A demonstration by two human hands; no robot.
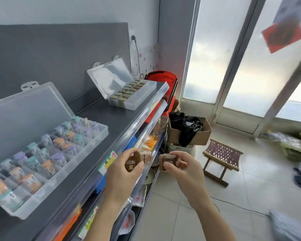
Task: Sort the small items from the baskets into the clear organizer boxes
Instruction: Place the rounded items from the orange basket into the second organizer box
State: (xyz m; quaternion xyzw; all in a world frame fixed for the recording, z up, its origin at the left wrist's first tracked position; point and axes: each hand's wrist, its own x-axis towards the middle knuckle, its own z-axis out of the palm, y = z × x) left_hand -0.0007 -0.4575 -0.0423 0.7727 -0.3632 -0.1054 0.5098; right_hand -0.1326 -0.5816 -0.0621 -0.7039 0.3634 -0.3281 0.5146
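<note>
Okay, both hands are up in front of me, just off the front edge of the counter. My left hand has its fingers curled round a small clutch of brown jars, thumb clamped over the top, with a little tan box poking out at the fingertips. It's blurred, so I can't count the jars.

The right hand sits just beside it at 3 o'clock, the two close but apart. Its thumb and fingers are wrapped round a single brown-capped jar lying on its side.

From the hands, the near organizer box is out at 9 o'clock on the counter. Its lid is propped open, and rows of pastel-lidded jars fill the compartments.

The far organizer box is up at 12 o'clock, well apart from the hands. It is also open, with tan-lidded jars packed into its left part and the right part looking bare.

A red basket stands just behind that box, past the counter's end. At 1 o'clock a cardboard box holds something black, and a folding stool sits on the floor at 3 o'clock.
</note>
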